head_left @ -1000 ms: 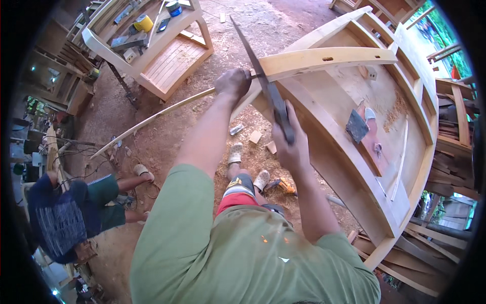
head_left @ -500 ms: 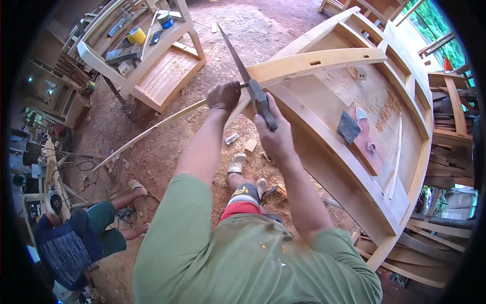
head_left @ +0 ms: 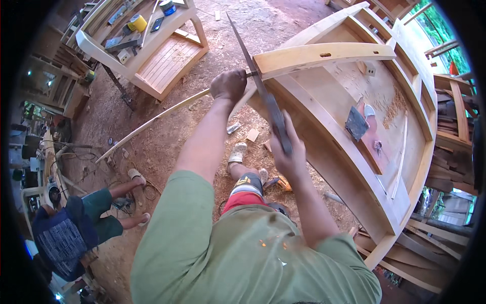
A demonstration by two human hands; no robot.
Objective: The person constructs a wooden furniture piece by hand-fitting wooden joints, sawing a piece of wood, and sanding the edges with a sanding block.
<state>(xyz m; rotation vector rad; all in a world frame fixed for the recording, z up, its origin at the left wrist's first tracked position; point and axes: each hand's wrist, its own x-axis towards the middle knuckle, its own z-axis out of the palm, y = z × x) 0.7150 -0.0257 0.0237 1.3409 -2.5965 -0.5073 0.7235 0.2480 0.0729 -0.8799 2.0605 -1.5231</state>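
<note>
"while the right hand [head_left: 293, 159] grips a handsaw [head_left: 274, 104], what is the other doing?"

"the left hand [head_left: 229, 84] is closed round a thin wooden strip [head_left: 152, 124], just beside the handsaw, which stands at the end of a curved beam [head_left: 324, 54]."

"so how far along is the sawing?"

"the curved beam is shaped and slotted already; whether any cut is through, i can't tell. no severed piece shows there, so i'd judge some sawing left."
</note>
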